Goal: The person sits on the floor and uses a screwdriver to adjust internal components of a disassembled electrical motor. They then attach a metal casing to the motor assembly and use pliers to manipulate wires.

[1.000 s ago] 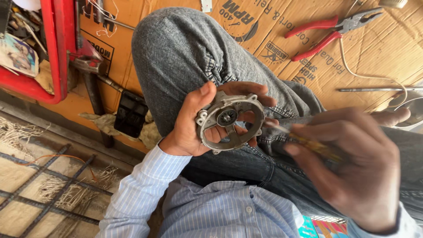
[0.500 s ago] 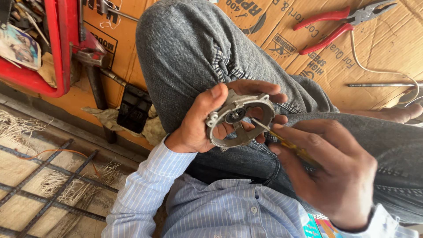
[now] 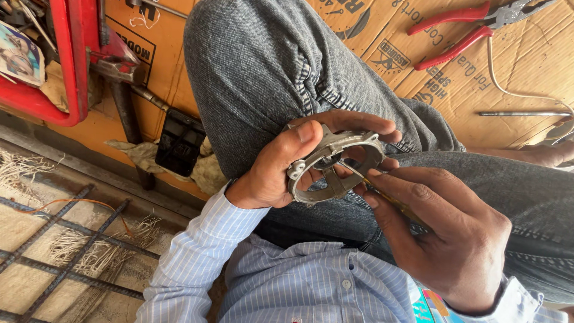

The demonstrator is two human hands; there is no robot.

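Round grey cast-metal housing ring with spokes (image 3: 335, 167) sits over our lap, above the grey denim knee (image 3: 263, 66). Our left hand (image 3: 281, 170) is clamped on it, thumb over the near rim, fingers curled behind. Our right hand (image 3: 445, 230) is closed around a thin screwdriver with a yellowish handle (image 3: 388, 200), its tip inside the ring. Further out: red-handled pliers (image 3: 472, 27) on flattened brown cardboard (image 3: 526, 66), a red metal toolbox (image 3: 69, 66) at left.

Left hand (image 3: 272, 173) cupped, fingers curled; right hand (image 3: 442, 239) pinched, knuckles up.
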